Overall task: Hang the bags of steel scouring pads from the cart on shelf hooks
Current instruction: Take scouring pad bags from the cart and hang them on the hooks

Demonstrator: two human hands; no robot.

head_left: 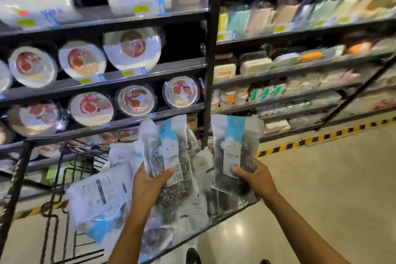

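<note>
My left hand (147, 184) grips the lower part of a clear bag of steel scouring pads (165, 148) with a blue and white label, held upright above the cart. My right hand (254, 176) grips a second, matching bag (232, 146) the same way, to the right of the shelf's black post. Below both hands, several more bags (100, 199) lie piled in the black wire cart (62, 178). No shelf hooks show clearly in this blurred view.
Black shelving (211, 53) stands ahead, with wrapped round plates on the left bays and flat packs on the right. A yellow-black hazard stripe (317, 137) runs along the floor at the shelf base. Pale floor lies to the right.
</note>
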